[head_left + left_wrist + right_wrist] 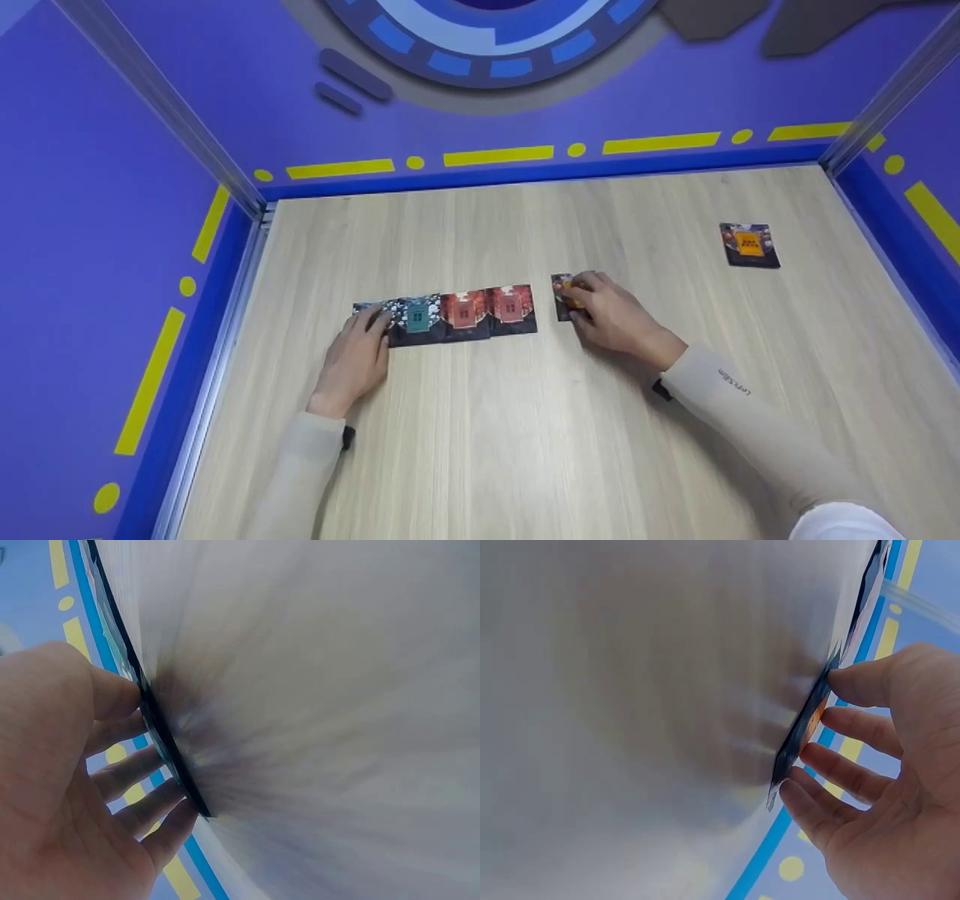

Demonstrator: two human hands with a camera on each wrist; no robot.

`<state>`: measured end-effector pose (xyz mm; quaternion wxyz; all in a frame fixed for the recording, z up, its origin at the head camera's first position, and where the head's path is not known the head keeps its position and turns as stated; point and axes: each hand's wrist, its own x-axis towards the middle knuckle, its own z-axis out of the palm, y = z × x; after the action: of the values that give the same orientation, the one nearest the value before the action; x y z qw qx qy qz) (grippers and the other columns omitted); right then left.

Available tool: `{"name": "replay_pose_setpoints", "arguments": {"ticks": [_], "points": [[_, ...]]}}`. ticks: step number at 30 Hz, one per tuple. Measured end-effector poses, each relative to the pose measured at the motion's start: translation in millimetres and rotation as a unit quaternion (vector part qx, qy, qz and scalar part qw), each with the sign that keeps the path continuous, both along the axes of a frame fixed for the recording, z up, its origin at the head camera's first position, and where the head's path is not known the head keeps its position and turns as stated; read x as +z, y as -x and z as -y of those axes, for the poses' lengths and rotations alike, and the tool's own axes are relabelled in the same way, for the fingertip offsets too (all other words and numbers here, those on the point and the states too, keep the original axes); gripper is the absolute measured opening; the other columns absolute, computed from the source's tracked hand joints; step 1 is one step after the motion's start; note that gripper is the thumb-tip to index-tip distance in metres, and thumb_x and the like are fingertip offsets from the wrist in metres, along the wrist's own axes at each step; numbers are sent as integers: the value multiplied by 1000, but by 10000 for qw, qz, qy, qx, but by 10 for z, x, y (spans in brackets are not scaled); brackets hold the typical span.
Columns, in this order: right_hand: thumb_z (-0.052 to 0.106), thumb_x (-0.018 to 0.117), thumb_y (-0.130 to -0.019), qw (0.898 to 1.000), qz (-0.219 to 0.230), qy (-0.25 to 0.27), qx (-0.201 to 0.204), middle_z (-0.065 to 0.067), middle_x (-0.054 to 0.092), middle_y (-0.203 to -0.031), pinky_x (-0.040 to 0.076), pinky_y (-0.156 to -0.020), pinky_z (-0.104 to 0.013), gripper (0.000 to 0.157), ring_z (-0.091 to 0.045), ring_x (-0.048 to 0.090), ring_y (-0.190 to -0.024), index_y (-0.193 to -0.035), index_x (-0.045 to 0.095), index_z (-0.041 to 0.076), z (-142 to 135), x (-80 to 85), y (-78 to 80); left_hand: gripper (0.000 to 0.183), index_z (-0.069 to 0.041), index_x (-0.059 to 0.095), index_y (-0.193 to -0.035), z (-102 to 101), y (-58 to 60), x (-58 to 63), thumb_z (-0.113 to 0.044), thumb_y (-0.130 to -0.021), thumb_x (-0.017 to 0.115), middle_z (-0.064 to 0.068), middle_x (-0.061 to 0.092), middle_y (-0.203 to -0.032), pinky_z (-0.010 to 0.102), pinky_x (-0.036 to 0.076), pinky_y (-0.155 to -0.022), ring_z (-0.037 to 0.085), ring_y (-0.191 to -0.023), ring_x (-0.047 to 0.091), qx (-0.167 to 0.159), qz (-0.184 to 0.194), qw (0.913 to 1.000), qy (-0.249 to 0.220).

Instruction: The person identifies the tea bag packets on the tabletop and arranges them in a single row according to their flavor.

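Within blue-purple walls [90, 225], a wood-grained table [487, 435] is enclosed. Across its middle a row of four flat packets [466, 322] is laid out, edges touching or slightly overlapping, its long axis set from left to right with a slight rise toward the right end. The two at the right are fronted in red; beside them a teal packet [418, 318] is seen, and the leftmost packet [364, 306] is largely covered by the left hand [354, 361]. The left fingers are spread, their tips rested on that end; no pinch is shown.

By the right hand [621, 315], an orange-fronted packet [561, 300] is covered over most of its face. The right fingers are spread and gently bent, the packet being touched by thumb and fingertips; no firm pinch can be made out. As judged, most is decided by the narrow gap at the row's right end, to which the right hand is nearer: the packet is placed just beyond it, roughly in line. Its own long axis cannot be told. A second orange packet [750, 246] is set well apart, toward the far right corner.
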<state>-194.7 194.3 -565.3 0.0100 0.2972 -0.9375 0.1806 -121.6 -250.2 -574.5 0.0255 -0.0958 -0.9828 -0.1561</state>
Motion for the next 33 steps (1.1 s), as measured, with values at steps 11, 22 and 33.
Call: {"name": "replay_pose_setpoints", "arguments": {"ticks": [11,22,33], "points": [[10,72,-98,9987,-128,133,467,-18,65,-131,56,-107,-51,46,-37,63,-123,-143,68,5,205,-2,-54,48,-3,55,-154,-12,16,38,-19,-109,51,22,49,-161,62,44,-120,45,-149,46,48,150,9998,78],[11,72,-97,9982,-172,179,547,-18,65,-131,57,-106,-52,45,-38,63,-123,-142,69,5,229,2,-57,48,-2,54,-154,-6,11,35,-20,-110,51,22,48,-161,62,44,-120,45,-149,46,56,175,9998,91],[10,73,-96,9989,-140,130,422,-17,65,-133,58,-100,-50,43,-36,63,-115,-139,69,3,152,33,-29,47,-2,56,-153,3,0,3,-18,-109,52,22,50,-159,64,46,-117,46,-148,47,47,33,10000,14]]}}
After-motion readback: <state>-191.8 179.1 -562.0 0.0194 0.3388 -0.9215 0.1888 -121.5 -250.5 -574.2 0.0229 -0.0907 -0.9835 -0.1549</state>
